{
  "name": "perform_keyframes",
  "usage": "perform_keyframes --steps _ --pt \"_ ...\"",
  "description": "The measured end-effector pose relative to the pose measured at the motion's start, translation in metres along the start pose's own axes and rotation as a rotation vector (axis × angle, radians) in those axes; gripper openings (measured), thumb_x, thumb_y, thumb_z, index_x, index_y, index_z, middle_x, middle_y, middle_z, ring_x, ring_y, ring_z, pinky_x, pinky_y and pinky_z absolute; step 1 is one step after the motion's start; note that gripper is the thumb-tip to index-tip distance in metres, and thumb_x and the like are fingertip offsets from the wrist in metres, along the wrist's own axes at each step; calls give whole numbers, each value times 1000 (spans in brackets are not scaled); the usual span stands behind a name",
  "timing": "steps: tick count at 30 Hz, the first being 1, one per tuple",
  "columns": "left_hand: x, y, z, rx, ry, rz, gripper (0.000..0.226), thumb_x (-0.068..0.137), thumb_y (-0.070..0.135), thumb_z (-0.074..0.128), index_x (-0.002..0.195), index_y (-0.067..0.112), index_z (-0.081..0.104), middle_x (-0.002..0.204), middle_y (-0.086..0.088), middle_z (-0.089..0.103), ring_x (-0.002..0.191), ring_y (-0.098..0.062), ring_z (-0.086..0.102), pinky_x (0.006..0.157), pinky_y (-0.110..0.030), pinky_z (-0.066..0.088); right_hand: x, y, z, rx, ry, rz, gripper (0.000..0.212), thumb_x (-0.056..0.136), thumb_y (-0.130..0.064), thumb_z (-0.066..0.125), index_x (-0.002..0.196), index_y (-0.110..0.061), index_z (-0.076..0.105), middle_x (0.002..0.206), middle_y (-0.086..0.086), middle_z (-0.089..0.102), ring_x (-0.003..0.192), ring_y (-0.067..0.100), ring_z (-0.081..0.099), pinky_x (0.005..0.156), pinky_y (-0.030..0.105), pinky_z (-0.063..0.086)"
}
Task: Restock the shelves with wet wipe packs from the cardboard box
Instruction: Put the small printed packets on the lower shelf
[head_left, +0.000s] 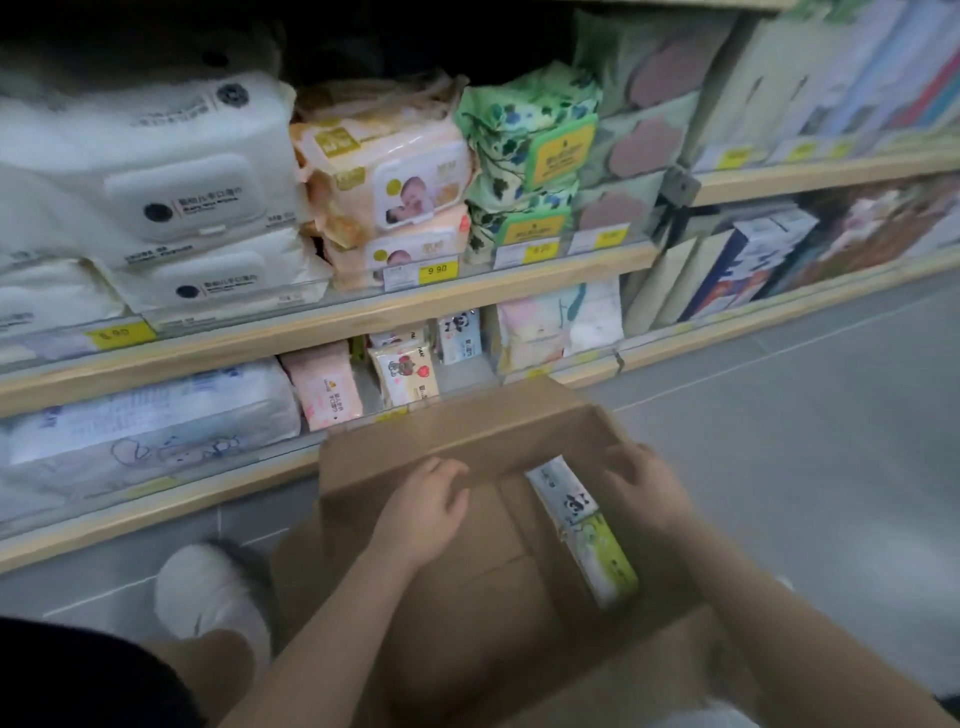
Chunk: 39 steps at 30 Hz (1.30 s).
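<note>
Both hands (423, 512) (641, 486) inside box (395, 452) (pack (582, 525) between).

The single head camera looked forward and down from close above the cardboard box (457, 545), with shelves (332, 332) spanning ten to two o'clock.

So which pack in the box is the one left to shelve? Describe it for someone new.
Find the open cardboard box on the floor below the shelves. Between the left hand and right hand lies a long pack, the only one visible inside: white with a panda, one end green.
</note>
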<state>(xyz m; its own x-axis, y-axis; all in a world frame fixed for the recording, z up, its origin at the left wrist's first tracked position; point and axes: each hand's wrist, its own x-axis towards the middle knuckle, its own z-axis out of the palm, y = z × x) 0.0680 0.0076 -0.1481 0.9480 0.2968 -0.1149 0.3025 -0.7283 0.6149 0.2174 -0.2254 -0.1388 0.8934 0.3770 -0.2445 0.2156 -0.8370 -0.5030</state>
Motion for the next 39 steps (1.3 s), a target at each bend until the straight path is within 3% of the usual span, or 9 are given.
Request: perform_keyframes --steps 4,10,14,19,25,29,33,36,39 --pt "5 33 37 -79 -109 7 27 92 24 52 118 21 57 117 5 57 109 -11 55 93 -26 43 -19 47 0 57 84 63 27 91 -11 57 117 -5 60 115 11 55 103 29 59 81 18 35" --pt "12 56 107 -225 -266 -131 27 91 15 57 118 16 58 111 2 64 95 -2 56 78 -5 35 -27 98 22 175 118 164 22 95 -22 53 111 -9 62 111 9 58 102 28 60 86 25 40" --pt "21 55 152 -250 -366 -223 25 88 7 59 114 9 60 109 -4 65 95 -10 58 81 -11 39 -31 107 37 159 147 141 34 98 -37 39 115 -17 61 109 5 59 107 23 54 92 26 36" --pt "40 53 205 -298 -409 -320 20 86 7 61 106 7 63 106 -11 68 100 -25 63 91 -32 48 -27 118 42 154 195 134 54 92 -54 26 115 -21 61 106 2 60 104 21 54 91 25 36" --pt "59 61 247 -301 -261 -474 41 80 17 72 110 1 50 106 -21 65 98 -37 61 80 -37 47 -27 124 43 183 197 154 61 88 -56 21 117 -20 61 108 2 59 104 21 53 93 29 38" --pt "61 63 262 -377 -155 -658 60 65 1 81 111 -4 43 111 -26 59 98 -38 61 80 -37 49 -28 126 44 222 204 168 60 88 -57 22 117 -22 60 107 -1 57 103 19 52 93 29 40" --pt "57 60 255 -478 -207 -746 24 73 3 77 75 8 53 101 -23 66 96 -33 63 80 -30 44 -29 126 45 201 215 169 59 88 -58 23 117 -21 60 105 -1 57 101 20 53 92 31 41" --pt "45 43 246 -500 -242 -737 15 73 11 78 80 7 65 96 -16 70 93 -31 65 85 -33 49 -31 121 44 145 227 149 54 92 -54 27 117 -19 59 106 1 57 103 22 53 92 32 40" --pt "32 10 231 -610 -228 -752 15 68 10 80 76 13 68 86 -11 71 87 -29 68 85 -46 54 -33 117 42 53 238 127 46 94 -44 32 119 -15 59 110 5 57 105 26 52 92 33 39"
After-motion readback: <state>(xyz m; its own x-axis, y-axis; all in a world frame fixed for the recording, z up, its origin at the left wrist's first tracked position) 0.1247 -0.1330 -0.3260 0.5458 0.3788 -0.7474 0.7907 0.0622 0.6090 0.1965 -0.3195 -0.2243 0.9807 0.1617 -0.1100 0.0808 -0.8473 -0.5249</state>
